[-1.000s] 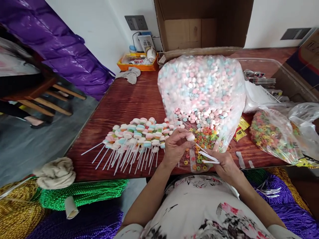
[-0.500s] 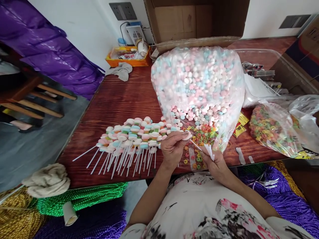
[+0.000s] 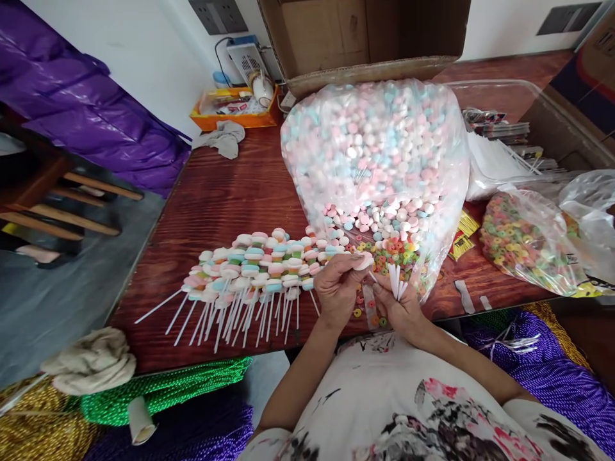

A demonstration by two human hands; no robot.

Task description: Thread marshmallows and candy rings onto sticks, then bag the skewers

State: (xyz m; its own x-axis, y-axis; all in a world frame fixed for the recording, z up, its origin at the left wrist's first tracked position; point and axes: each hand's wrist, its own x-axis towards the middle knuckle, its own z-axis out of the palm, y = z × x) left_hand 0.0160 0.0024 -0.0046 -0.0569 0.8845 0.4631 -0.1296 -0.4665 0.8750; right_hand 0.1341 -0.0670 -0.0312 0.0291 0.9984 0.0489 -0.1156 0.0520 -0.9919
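Note:
My left hand (image 3: pixel 337 287) pinches a pale round candy (image 3: pixel 365 260) at the fingertips. My right hand (image 3: pixel 402 310) grips a few white sticks (image 3: pixel 394 280) that point upward, with one stick's tip touching the candy. Both hands hover over the near edge of a dark wooden table (image 3: pixel 230 198). Just left of them lies a pile of finished candy skewers (image 3: pixel 254 269) with white sticks fanned toward me. Behind my hands stands a big clear bag of pastel candies (image 3: pixel 375 153), its mouth open, with coloured ring candies (image 3: pixel 391 253) spilled at the opening.
A second bag of ring candies (image 3: pixel 523 240) lies at the right. An open cardboard box (image 3: pixel 365 38) stands at the back, an orange tray (image 3: pixel 230 105) and a grey cloth (image 3: pixel 223 137) at back left. Green, gold and purple cord bundles (image 3: pixel 163 387) lie below the table.
My right hand has turned the sticks from lying sideways to pointing up and has moved in against the left hand. The view has tilted slightly downward.

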